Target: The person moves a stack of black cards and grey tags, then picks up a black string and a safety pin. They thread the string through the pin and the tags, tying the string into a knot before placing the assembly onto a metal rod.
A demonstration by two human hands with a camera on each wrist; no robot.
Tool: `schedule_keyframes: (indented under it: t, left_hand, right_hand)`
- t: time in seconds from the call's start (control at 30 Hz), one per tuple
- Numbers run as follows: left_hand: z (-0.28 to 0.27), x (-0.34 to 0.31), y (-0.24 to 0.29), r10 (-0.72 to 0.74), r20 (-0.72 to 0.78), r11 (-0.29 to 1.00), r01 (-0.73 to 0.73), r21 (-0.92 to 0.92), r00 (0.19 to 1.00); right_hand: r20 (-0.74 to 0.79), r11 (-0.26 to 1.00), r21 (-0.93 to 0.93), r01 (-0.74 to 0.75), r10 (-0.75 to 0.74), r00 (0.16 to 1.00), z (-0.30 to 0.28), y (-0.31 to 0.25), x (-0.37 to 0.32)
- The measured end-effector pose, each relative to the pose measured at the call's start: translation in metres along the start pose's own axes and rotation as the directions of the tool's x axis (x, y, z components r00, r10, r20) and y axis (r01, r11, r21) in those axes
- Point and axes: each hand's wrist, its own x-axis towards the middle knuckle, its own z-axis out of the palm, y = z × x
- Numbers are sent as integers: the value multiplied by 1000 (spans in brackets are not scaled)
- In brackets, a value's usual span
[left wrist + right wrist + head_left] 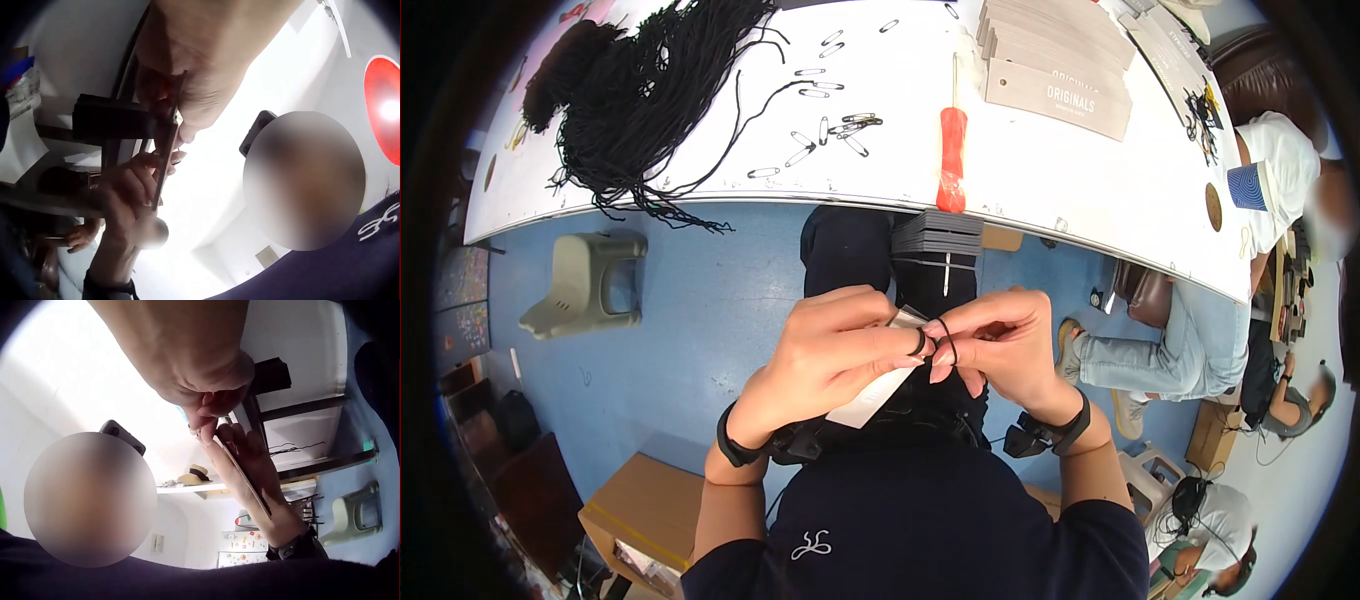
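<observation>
Over the lap, my left hand (825, 345) grips a pale grey printed card (865, 402), which slants down under its fingers. A thin black cord (953, 345) is looped at the card's upper end, between both hands' fingertips. Thumb and fingers of my right hand (1005, 345) pinch this cord, right beside the left fingertips. In the left wrist view the card (164, 165) shows edge-on between the hands. From the right wrist it appears as a thin strip (247, 481) along the left hand; the cord is mostly hidden there by fingers.
On the white table (700, 188) lie a bundle of black cords (635, 110), several safety pins (855, 125), a red-handled tool (952, 150) and stacked "ORIGINALS" cards (1055, 95). A dark grey stack (937, 237) sits at the front edge. A stool (590, 285) and cardboard box (645, 510) stand left.
</observation>
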Motion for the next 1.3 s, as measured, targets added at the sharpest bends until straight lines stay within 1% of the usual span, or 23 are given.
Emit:
schedule_keyframes:
  t: [0.2,0.33,0.37,0.5,0.57,0.63,0.7,0.73,0.77,0.8,0.83,0.9,0.93,0.97,1.03,1.07,1.1,1.13,1.17,1.2,1.23,1.27,1.3]
  left_hand:
    - [-2,-3,0,-28,9,998,29,-56,1000]
    - [-1,-4,-2,-61,-25,996,59,-61,998]
    - [0,-5,-4,-80,-43,989,74,-132,996]
    - [2,-2,-4,-114,-82,953,86,-291,990]
    - [3,-1,-7,-102,-84,954,73,-292,991]
    - [3,-1,-8,-89,-86,954,60,-293,992]
    - [0,-1,-7,-129,-64,967,111,-230,990]
    - [-4,-3,-6,-129,-65,967,111,-229,989]
    - [-8,-5,-6,-175,-24,958,165,-235,984]
    - [-10,-7,-5,-221,19,946,219,-238,975]
    - [-9,-9,-6,-221,18,946,219,-237,975]
    - [-6,-13,-7,-268,-60,915,235,-327,961]
    - [-11,-14,-10,-215,31,942,216,-257,976]
    - [-10,-15,-8,-216,30,942,216,-257,976]
    - [-7,-17,-1,-273,143,864,308,-398,951]
    - [-6,-14,-1,-212,164,900,258,-352,963]
    - [-5,-11,-1,-211,164,900,257,-353,964]
    - [-3,-8,0,-181,154,902,226,-368,971]
    - [-2,-5,1,-150,142,904,194,-381,978]
    - [-2,-3,2,-132,147,912,178,-371,980]
    - [-2,0,4,-127,148,913,174,-368,981]
    - [0,2,7,-127,162,908,181,-379,979]
    - [1,2,10,-127,179,901,188,-391,976]
  right_hand:
    - [29,996,-70,53,-52,998,2,-2,1]
    - [79,952,-241,190,-176,981,-1,-2,7]
    - [99,924,-295,243,-224,970,-1,-1,8]
    - [49,940,-256,226,-221,974,3,-2,8]
    - [49,921,-252,298,-296,954,2,0,7]
    - [31,920,-262,292,-294,955,4,0,7]
    - [15,919,-272,285,-292,956,4,-1,7]
    - [-14,906,-305,292,-311,950,3,-2,6]
    - [-43,893,-338,298,-331,943,1,-3,6]
    - [-35,849,-419,322,-370,929,-2,-7,5]
    - [-34,849,-418,322,-369,929,-4,-9,2]
    - [-221,827,-418,376,-494,841,-8,-12,-5]
    - [-236,797,-474,374,-525,818,-14,-16,-10]
    - [-249,764,-530,369,-556,793,-19,-19,-14]
    - [-202,732,-542,412,-590,782,-22,-17,-16]
    - [-200,688,-548,476,-660,724,-19,-17,-13]
    - [-197,637,-554,536,-726,659,-15,-17,-10]
    - [-197,635,-555,537,-727,657,-9,-20,-10]
    - [-255,739,-355,573,-666,701,-1,-24,-12]
    - [-293,800,-135,584,-595,748,5,-28,-14]
    - [-292,797,-137,588,-600,745,4,-33,-17]
    - [-152,872,194,449,-426,892,1,-38,-21]
    - [55,854,474,214,-271,961,-4,-41,-25]
